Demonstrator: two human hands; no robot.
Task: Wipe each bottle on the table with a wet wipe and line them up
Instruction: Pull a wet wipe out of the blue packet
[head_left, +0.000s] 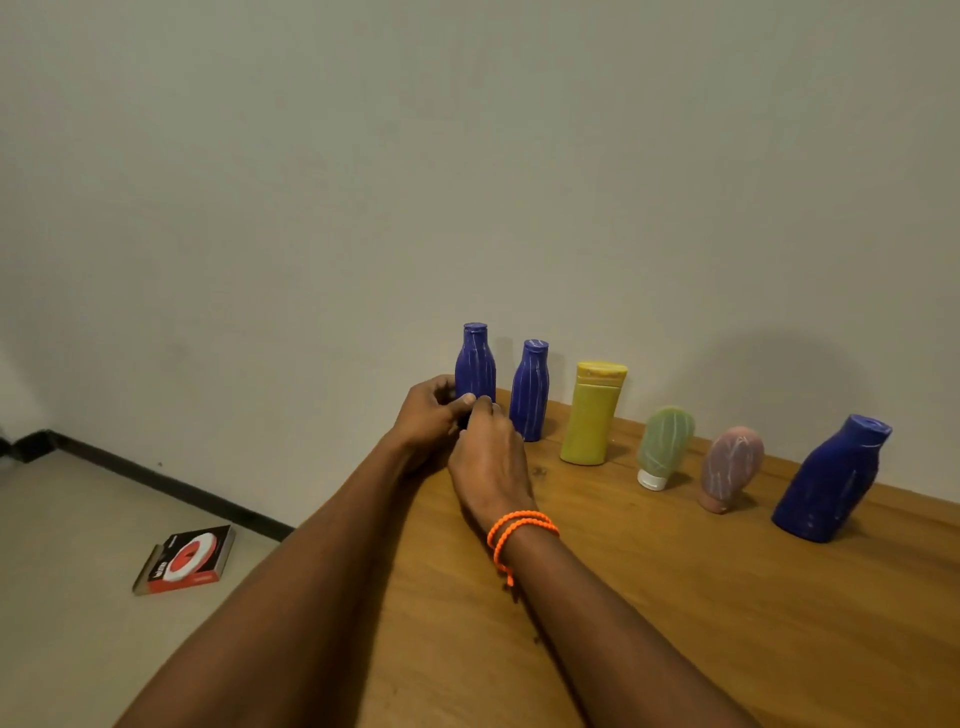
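Note:
Several bottles stand in a row along the wall on the wooden table (649, 597). From the left: a tall blue bottle (475, 361), a second blue bottle (530, 389), a yellow bottle (592, 415), a green tube (665, 441) on its white cap, a pink tube (732, 465) on its cap, and a wide blue bottle (831, 478) that leans in this view. My left hand (428, 413) grips the base of the leftmost blue bottle from the left, thumb across its front. My right hand (488, 457), an orange cord on its wrist, curls its fingers against the same base. No wipe is visible.
The table's left edge runs diagonally under my left forearm, with pale floor beyond it. A red, white and black box (187, 558) lies on the floor near the dark skirting. A plain wall stands right behind the bottles.

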